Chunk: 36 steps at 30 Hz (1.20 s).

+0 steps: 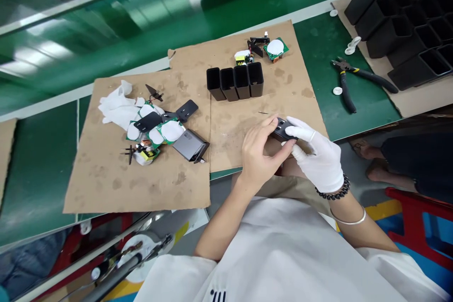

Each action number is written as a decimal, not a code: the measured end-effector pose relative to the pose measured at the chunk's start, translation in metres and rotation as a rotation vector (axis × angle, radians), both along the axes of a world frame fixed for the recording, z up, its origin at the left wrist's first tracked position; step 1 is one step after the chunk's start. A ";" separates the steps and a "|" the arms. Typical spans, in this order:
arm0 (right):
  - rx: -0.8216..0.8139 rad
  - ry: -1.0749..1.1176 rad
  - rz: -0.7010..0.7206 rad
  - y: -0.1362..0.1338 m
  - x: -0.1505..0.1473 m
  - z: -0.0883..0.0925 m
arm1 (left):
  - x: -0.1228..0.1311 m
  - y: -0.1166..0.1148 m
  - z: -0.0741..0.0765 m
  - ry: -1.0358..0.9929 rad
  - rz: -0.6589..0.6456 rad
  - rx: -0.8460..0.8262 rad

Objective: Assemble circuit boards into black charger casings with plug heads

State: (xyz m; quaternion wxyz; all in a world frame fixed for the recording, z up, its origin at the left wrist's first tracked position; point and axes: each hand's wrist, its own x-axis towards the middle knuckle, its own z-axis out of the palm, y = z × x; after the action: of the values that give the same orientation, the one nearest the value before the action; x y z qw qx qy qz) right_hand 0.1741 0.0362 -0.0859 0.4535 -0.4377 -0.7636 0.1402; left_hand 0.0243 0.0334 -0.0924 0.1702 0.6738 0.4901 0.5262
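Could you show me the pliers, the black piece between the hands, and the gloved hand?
Pliers [342, 65]: head view, on the metal near the pivot.
Black piece [282, 130]: head view, on its exposed face.
Gloved right hand [320, 157]: head view, on the back of the hand.

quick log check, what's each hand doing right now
Left hand: bare, closed on the black piece.
Right hand: gloved, closed on the same piece.

Small black casing [281, 128] held between bare left hand [260, 151] and white-gloved right hand [320, 158]; four black housings [239, 86] lined up on cardboard [233, 144], open ends showing; white-faced circuit boards [171, 131] and grey casing [190, 145] clustered farther left, white fabric [116, 108] bunched alongside; pliers [342, 65] laid on green bench [313, 40] at right, handles spread, near massed black housings [399, 34].
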 end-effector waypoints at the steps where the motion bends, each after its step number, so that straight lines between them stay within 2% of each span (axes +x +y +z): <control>1: 0.026 -0.029 0.012 0.003 0.000 -0.001 | 0.000 0.000 -0.001 0.049 0.031 0.033; 4: 0.103 -0.102 0.040 0.012 0.002 0.001 | -0.001 -0.002 -0.003 0.153 0.084 0.062; 6: 0.112 -0.113 0.055 0.015 0.005 0.009 | -0.003 -0.005 -0.003 0.133 0.043 0.018; 8: 0.068 -0.101 0.035 0.014 0.008 0.020 | -0.006 -0.007 -0.002 0.012 0.001 -0.055; 11: -0.035 -0.125 -0.080 0.013 0.011 0.030 | -0.009 -0.007 -0.002 -0.287 0.061 -0.156; 14: 0.024 -0.175 -0.142 0.021 0.009 0.018 | -0.010 -0.004 -0.004 -0.443 0.133 -0.206; 17: 0.077 -0.156 -0.102 0.035 0.008 -0.002 | -0.009 -0.002 -0.006 -0.433 0.123 -0.225; 19: 0.018 -0.076 -0.073 0.040 0.008 -0.007 | -0.009 -0.002 -0.007 -0.410 0.079 -0.229; 20: -0.037 0.019 -0.064 0.040 0.007 -0.007 | -0.009 -0.002 -0.007 -0.398 0.052 -0.223; 22: -0.226 0.347 -0.052 0.034 0.001 -0.001 | -0.011 -0.004 -0.008 -0.386 0.000 -0.208; 26: -0.803 1.196 0.034 0.012 -0.023 0.019 | -0.015 -0.009 -0.010 -0.451 -0.053 -0.129; 28: -1.032 1.441 0.112 0.002 -0.034 0.027 | -0.016 -0.010 -0.011 -0.458 -0.075 -0.074; 31: -1.190 1.574 0.183 -0.008 -0.044 0.033 | -0.016 -0.010 -0.012 -0.361 -0.130 -0.017; 36: -1.283 1.549 0.232 -0.014 -0.046 0.029 | -0.013 -0.008 -0.007 -0.258 -0.118 -0.027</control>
State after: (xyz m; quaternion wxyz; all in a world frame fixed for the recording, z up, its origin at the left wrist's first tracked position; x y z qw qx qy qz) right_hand 0.1281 0.0219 -0.0570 0.4869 -0.3106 -0.0777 0.8127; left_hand 0.0112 0.0253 -0.0996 0.2715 0.6259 0.4308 0.5908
